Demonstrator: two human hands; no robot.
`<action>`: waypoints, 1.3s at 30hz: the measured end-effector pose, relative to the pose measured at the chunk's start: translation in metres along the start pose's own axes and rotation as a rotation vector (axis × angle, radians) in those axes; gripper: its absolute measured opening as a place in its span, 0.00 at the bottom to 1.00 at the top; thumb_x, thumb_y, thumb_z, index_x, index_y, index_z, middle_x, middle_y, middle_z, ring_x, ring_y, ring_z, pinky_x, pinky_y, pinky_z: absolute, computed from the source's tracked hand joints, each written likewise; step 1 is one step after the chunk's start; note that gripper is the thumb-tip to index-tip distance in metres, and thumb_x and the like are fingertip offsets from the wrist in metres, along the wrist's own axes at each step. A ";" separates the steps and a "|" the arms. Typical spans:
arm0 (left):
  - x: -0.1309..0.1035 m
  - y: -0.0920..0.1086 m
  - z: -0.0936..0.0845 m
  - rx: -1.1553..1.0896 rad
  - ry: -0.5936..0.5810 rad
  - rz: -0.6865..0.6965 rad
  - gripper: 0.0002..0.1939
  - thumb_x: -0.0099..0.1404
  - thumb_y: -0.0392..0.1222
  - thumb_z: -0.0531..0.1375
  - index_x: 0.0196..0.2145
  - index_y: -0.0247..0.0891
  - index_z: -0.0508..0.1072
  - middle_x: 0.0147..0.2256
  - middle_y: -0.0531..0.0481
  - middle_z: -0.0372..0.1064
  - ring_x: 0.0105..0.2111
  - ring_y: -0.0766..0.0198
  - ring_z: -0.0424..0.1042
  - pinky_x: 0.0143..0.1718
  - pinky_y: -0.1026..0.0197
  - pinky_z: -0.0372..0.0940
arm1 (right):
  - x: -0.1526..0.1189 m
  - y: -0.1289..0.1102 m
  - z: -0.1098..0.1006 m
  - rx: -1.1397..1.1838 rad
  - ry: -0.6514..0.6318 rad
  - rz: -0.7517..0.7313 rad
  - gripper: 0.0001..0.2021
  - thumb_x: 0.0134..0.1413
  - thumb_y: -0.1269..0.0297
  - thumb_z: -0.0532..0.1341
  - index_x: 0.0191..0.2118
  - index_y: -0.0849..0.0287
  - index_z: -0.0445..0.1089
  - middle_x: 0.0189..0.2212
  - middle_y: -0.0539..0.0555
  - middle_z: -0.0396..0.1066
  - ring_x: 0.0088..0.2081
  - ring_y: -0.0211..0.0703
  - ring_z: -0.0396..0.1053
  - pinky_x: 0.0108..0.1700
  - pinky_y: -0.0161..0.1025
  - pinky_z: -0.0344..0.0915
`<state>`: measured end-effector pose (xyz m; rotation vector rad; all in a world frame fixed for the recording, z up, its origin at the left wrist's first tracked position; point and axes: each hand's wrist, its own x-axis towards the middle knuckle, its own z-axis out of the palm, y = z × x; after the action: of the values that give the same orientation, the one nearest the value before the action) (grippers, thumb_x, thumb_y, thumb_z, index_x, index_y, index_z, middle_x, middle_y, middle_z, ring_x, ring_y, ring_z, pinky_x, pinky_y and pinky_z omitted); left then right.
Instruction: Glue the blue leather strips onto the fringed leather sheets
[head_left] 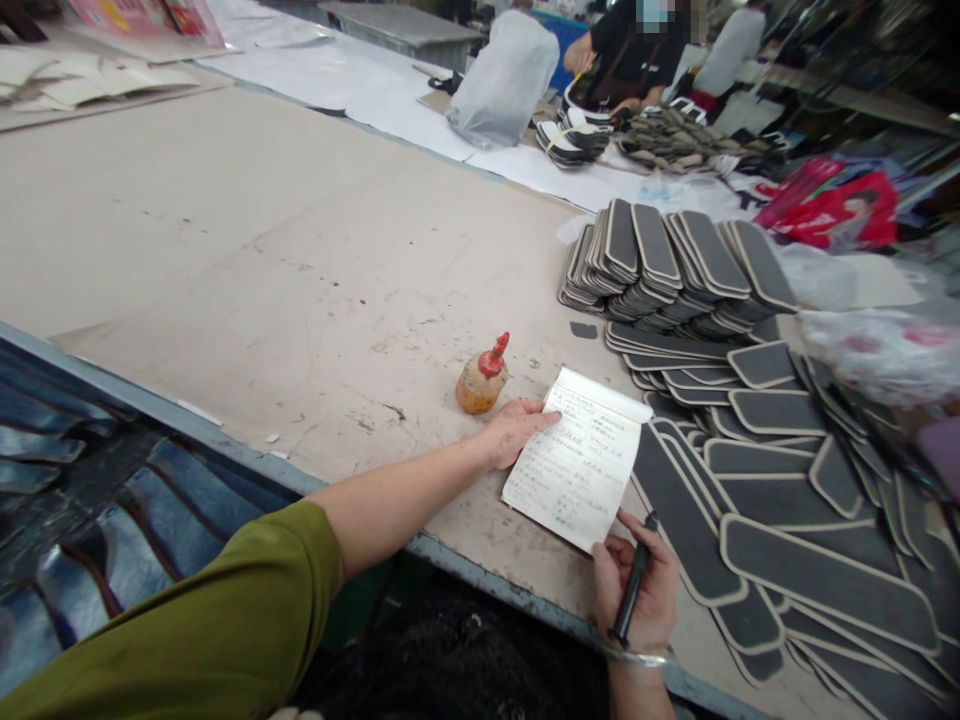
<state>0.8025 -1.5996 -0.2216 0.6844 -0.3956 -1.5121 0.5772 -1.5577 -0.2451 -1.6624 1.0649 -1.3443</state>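
Observation:
A small notepad (pixel 576 462) with handwritten lines lies tilted above the table's near edge, its top page folded back. My left hand (pixel 519 432) grips its left side, thumb on the page and the other fingers hidden beneath. At the lower right corner, my right hand (pixel 636 580) has a black pen (pixel 634 580) held across its curled fingers, and its fingertips touch the pad's edge. Just beyond my left hand stands a glue bottle (pixel 481 382) with a red nozzle and amber contents. Right of the pad, dark grey strips with pale borders (pixel 829 580) lie in a loose heap.
Neat stacks of similar grey strips (pixel 675 260) stand behind the heap. A translucent plastic bag (pixel 504 80) and a red bag (pixel 832 205) are farther back. Across the table, a person (pixel 637 50) handles black and white pieces. Dark blue folded material (pixel 112 540) is below the left edge.

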 end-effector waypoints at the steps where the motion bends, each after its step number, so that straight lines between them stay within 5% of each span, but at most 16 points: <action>1: 0.000 0.000 0.000 0.000 0.000 0.001 0.18 0.50 0.43 0.71 0.35 0.28 0.76 0.28 0.43 0.76 0.26 0.61 0.75 0.33 0.59 0.69 | 0.000 0.000 0.000 0.001 0.000 0.001 0.22 0.46 0.66 0.68 0.47 0.55 0.63 0.49 0.60 0.68 0.31 0.38 0.74 0.35 0.40 0.73; 22: -0.001 0.003 0.001 -0.003 0.010 -0.010 0.14 0.51 0.37 0.68 0.36 0.29 0.75 0.29 0.44 0.77 0.27 0.61 0.74 0.33 0.60 0.67 | 0.000 0.001 -0.001 0.016 0.006 0.014 0.22 0.44 0.67 0.69 0.47 0.55 0.64 0.49 0.58 0.69 0.31 0.38 0.75 0.35 0.40 0.72; 29: 0.000 0.006 0.003 -0.020 0.046 0.009 0.14 0.51 0.46 0.67 0.26 0.30 0.74 0.24 0.46 0.74 0.24 0.63 0.71 0.30 0.62 0.64 | -0.003 -0.005 0.000 0.019 0.052 0.006 0.19 0.49 0.66 0.66 0.48 0.54 0.63 0.49 0.57 0.68 0.37 0.40 0.73 0.39 0.42 0.71; 34: -0.006 0.012 0.011 0.028 -0.037 0.037 0.19 0.53 0.54 0.65 0.30 0.31 0.76 0.27 0.46 0.75 0.29 0.61 0.73 0.30 0.63 0.63 | -0.003 -0.010 0.004 -0.025 0.099 -0.057 0.17 0.51 0.66 0.65 0.48 0.54 0.64 0.50 0.58 0.67 0.41 0.41 0.71 0.41 0.42 0.71; 39: -0.010 0.016 0.011 0.054 -0.102 -0.005 0.13 0.50 0.46 0.62 0.26 0.31 0.76 0.26 0.45 0.75 0.31 0.56 0.74 0.31 0.62 0.63 | 0.004 -0.009 0.005 -0.097 0.125 -0.128 0.17 0.52 0.66 0.64 0.48 0.55 0.65 0.51 0.61 0.67 0.45 0.46 0.72 0.43 0.46 0.73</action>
<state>0.8077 -1.5932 -0.2018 0.6521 -0.5140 -1.5495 0.5843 -1.5582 -0.2364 -1.7620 1.1274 -1.5169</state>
